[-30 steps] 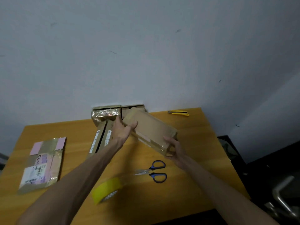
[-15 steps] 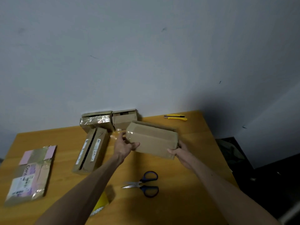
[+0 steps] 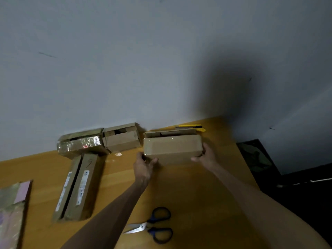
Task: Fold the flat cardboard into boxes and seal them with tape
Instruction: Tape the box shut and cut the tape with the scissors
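A taped brown cardboard box (image 3: 172, 148) is held level at the back of the wooden table (image 3: 197, 194), its far flaps partly open. My left hand (image 3: 144, 166) grips its left end with thumb and fingers curled round the lower corner. My right hand (image 3: 205, 155) grips its right end. Two folded boxes stand against the wall to the left: a plain one (image 3: 122, 139) and one wrapped in shiny tape (image 3: 80, 143). No tape roll is in view.
A long narrow box (image 3: 79, 187) lies left of my left arm. A flat taped package (image 3: 12, 211) sits at the left edge. Blue-handled scissors (image 3: 152, 226) lie near the front. A yellow utility knife (image 3: 192, 127) rests behind the held box. The table ends at right.
The box has turned level and moved back and to the right, close to the wall beside the other boxes. Both hands kept hold of its ends. The yellow tape roll has left the view.
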